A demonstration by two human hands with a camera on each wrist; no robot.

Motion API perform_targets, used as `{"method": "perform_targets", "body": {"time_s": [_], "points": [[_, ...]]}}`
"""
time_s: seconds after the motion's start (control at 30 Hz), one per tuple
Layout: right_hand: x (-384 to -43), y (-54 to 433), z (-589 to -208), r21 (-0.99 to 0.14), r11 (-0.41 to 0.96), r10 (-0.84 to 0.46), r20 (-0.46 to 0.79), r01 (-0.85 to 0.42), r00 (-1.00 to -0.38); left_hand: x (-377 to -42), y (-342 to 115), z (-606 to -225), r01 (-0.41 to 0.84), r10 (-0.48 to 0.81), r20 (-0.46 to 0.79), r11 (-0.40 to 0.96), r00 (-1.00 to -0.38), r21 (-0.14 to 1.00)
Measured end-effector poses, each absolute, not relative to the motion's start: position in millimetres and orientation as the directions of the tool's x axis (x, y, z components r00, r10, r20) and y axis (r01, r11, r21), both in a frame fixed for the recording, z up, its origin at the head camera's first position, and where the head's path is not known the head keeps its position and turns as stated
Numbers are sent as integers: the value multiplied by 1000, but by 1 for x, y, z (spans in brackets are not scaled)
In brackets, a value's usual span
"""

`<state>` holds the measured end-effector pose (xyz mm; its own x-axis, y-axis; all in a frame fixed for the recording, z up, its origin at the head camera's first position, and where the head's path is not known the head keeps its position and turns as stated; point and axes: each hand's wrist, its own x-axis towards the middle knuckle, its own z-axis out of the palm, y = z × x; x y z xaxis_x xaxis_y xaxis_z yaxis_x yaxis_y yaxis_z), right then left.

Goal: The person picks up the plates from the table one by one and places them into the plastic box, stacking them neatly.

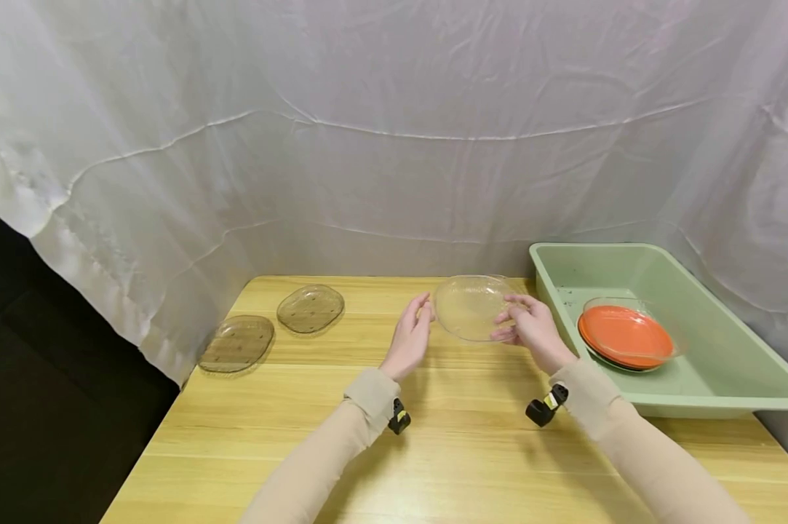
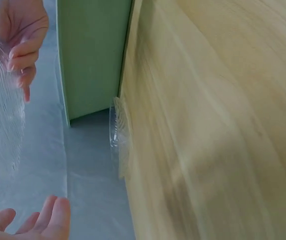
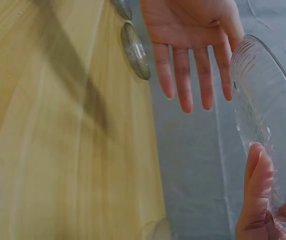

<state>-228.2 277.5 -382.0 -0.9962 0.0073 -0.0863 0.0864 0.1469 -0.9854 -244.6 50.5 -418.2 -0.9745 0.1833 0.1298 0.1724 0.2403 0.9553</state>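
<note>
A clear glass plate (image 1: 468, 309) with a rippled surface is held up above the table. My right hand (image 1: 531, 327) grips its right edge, with the thumb (image 3: 260, 180) on one face in the right wrist view. At the plate's left side is my left hand (image 1: 412, 335), fingers extended; in the right wrist view its fingers (image 3: 183, 75) are straight and spread. Whether the left hand touches the rim cannot be told. A second clear plate (image 2: 119, 135) rests at the table's far edge in the left wrist view, mostly hidden behind the held one in the head view.
Two brownish transparent plates (image 1: 236, 343) (image 1: 311, 308) lie on the left of the wooden table (image 1: 459, 451). On the right stands a green basin (image 1: 727, 404) holding stacked orange plates (image 1: 629, 338), with a clear plate (image 1: 678, 342) on top. A pale curtain (image 1: 394, 182) hangs behind.
</note>
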Motion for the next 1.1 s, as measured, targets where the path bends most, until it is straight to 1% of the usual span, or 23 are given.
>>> {"method": "perform_targets", "body": {"time_s": [0.1,0.33,0.47,0.6,0.73,0.83,1.1], "points": [[-227,285,-375,-984,160,7,-83,83,-997,-245,54,-414,202,175,156,287,-972,936],[-224,308,-360,-982,174,2,-69,68,-998,-244,68,-407,262,197,211,289,-958,921],[-222,326,-354,-977,208,5,-57,57,-998,-243,80,-404,313,217,254,313,-943,896],[-222,345,-351,-971,233,5,-57,56,-998,-240,96,-401,375,238,302,378,-923,847],[-223,365,-347,-975,214,16,-62,64,-998,-237,113,-400,437,279,344,438,-897,786],[-224,380,-344,-980,182,27,-77,80,-997,-233,124,-398,487,320,373,467,-871,738],[-228,417,-336,-972,210,41,-97,103,-994,-221,153,-397,596,425,419,532,-802,601]]}}
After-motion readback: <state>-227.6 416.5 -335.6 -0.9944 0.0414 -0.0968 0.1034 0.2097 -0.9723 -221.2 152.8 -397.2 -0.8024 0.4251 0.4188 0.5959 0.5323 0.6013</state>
